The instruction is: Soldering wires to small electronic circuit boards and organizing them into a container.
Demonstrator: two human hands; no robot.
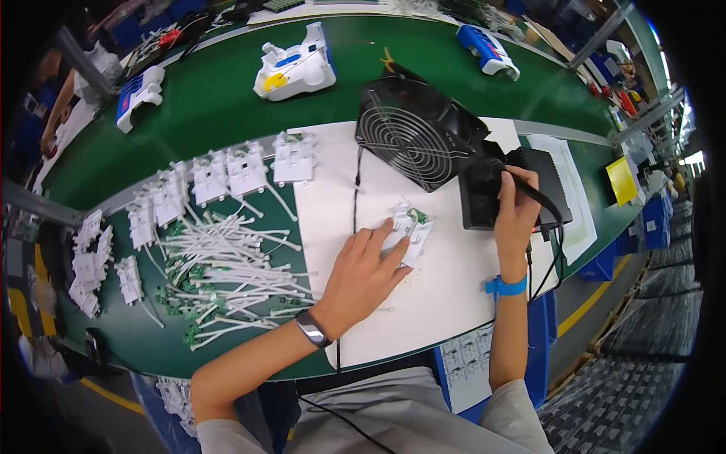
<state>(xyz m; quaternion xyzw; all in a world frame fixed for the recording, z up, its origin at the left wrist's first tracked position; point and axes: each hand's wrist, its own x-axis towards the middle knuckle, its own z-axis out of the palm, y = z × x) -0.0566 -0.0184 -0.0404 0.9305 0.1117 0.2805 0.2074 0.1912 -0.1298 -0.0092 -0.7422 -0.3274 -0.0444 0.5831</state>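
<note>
My left hand [368, 266] presses on a small white plastic housing [414, 240] with a green circuit board [417, 216] at its top end. Its fingers lie around the housing, which rests on a white sheet [446, 295]. On the right, my right hand [517, 208] is closed around the black corded handle of what looks like a soldering iron [508, 172]. The handle is at a black stand [478, 198], and its tip cannot be seen. Behind both hands stands a tilted black fan [412, 136] with a round wire grille.
White cables with green boards [227, 265] lie heaped at left, beside rows of white housings [210, 178]. A black box [546, 181] with cords sits at right. Beyond the metal rail, a green surface [212, 91] carries a white shell [302, 68] and blue-white covers [488, 51].
</note>
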